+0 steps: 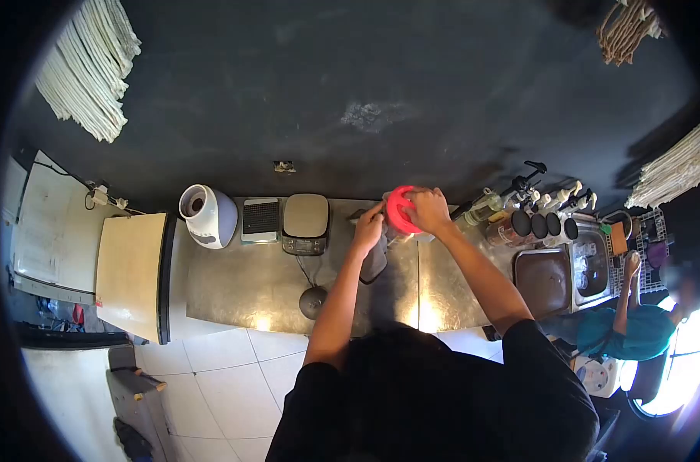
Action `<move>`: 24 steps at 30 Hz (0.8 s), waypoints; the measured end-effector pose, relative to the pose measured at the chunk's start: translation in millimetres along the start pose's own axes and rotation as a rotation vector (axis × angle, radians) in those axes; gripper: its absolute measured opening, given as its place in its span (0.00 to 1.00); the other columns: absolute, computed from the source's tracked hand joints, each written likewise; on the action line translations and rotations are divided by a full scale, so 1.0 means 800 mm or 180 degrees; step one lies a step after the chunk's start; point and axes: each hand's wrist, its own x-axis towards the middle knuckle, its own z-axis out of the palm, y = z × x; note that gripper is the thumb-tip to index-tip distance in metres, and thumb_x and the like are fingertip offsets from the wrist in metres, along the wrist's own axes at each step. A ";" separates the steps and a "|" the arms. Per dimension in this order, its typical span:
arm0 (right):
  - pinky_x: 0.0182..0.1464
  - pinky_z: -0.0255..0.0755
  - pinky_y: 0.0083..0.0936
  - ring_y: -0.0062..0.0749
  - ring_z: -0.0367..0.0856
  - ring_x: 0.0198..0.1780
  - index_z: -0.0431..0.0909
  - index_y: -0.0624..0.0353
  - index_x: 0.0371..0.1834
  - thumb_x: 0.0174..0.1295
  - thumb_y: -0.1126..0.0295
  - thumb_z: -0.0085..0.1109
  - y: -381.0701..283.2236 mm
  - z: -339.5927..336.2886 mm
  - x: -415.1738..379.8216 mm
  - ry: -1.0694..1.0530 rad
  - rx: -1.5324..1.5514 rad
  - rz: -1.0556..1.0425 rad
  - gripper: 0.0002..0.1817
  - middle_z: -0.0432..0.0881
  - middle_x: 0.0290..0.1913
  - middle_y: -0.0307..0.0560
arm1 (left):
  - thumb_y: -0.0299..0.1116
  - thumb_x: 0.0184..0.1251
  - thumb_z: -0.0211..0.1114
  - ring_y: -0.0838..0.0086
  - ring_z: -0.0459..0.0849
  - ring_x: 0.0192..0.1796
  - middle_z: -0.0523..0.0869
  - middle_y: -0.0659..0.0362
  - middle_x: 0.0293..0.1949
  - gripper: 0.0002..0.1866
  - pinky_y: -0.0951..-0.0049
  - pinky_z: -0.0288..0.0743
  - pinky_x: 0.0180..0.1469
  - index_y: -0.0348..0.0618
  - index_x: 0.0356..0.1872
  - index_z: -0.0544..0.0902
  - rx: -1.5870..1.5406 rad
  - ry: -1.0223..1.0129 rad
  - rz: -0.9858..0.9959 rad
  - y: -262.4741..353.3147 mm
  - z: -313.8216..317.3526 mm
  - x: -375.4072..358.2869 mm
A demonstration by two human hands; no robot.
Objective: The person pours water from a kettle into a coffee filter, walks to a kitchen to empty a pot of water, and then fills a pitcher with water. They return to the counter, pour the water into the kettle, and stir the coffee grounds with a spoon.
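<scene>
Overhead, both hands, left hand [367, 229] and right hand [427, 209], grip a red lid [397, 209] over the steel counter [250, 285].

Counter [250, 285] brushed steel, glossy with glare spots. Red lid [397, 209] at 12 o'clock smooth plastic. White jug [207, 215] at 10 glossy plastic. Board [130, 266] at 9 matt pale wood. Sink [546, 277] at 3 dull metal.
</scene>
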 end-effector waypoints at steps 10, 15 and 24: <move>0.54 0.61 0.36 0.32 0.78 0.54 0.80 0.50 0.50 0.56 0.62 0.62 0.005 -0.014 -0.025 -0.0231 -0.0098 -0.0270 0.18 0.81 0.49 0.44 | 0.35 0.64 0.54 0.58 0.82 0.33 0.83 0.46 0.33 0.19 0.62 0.73 0.37 0.43 0.55 0.80 0.0581 0.0579 0.0184 0.012 0.042 -0.059; 0.54 0.59 0.36 0.32 0.77 0.53 0.79 0.51 0.51 0.57 0.64 0.60 0.004 -0.015 -0.031 -0.0241 -0.0230 -0.0502 0.18 0.79 0.45 0.43 | 0.40 0.69 0.55 0.65 0.79 0.29 0.81 0.49 0.27 0.19 0.66 0.71 0.34 0.39 0.53 0.81 0.0519 0.1001 0.0565 0.003 0.056 -0.065; 0.53 0.57 0.35 0.33 0.77 0.49 0.80 0.51 0.47 0.60 0.62 0.57 0.016 -0.015 -0.025 0.0070 -0.0492 -0.1089 0.14 0.80 0.44 0.42 | 0.39 0.70 0.55 0.59 0.84 0.35 0.85 0.46 0.35 0.16 0.64 0.73 0.38 0.35 0.45 0.82 0.0262 0.0856 0.0421 0.010 0.038 -0.032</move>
